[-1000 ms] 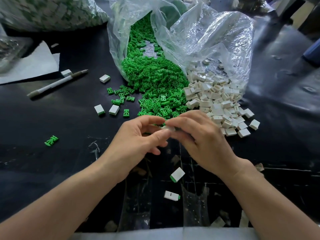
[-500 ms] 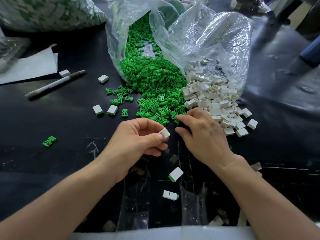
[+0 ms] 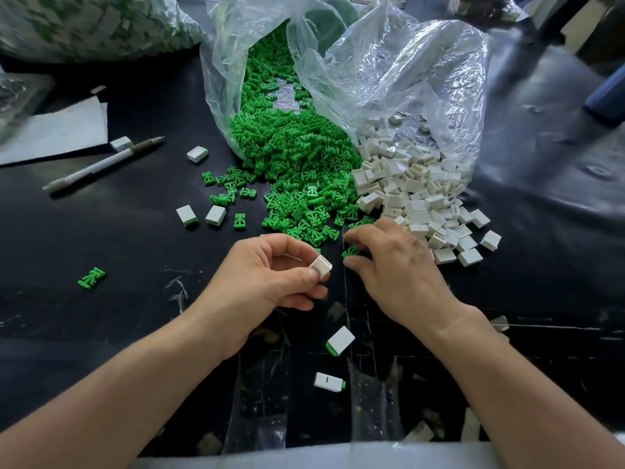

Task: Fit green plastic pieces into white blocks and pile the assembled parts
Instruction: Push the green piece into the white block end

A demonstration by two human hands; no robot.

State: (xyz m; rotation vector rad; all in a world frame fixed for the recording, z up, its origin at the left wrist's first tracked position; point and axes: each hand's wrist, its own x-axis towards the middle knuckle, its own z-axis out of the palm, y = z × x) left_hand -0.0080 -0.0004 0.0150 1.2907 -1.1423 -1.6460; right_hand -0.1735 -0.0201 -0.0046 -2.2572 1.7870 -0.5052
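My left hand (image 3: 267, 282) pinches a white block (image 3: 320, 266) between thumb and fingers, just above the black table. My right hand (image 3: 395, 265) rests beside it, its thumb and forefinger closing around a green piece (image 3: 350, 252) at the near edge of the green pile (image 3: 297, 170). A heap of white blocks (image 3: 416, 191) spills from the clear bag to the right of that pile. Two assembled parts (image 3: 340, 340) (image 3: 328, 382) lie near me between my forearms; two more (image 3: 186, 214) (image 3: 215, 214) lie left of the green pile.
The clear plastic bag (image 3: 389, 72) holds both heaps. A pen (image 3: 101, 165), white paper (image 3: 57, 130) and loose white blocks (image 3: 197, 154) lie at the left. A stray green piece (image 3: 91, 277) lies far left. Another filled bag (image 3: 94, 25) sits at the back left.
My hands, joined over one block a second ago, have separated. The left keeps the white block while the right has reached forward to the edge of the green pile.
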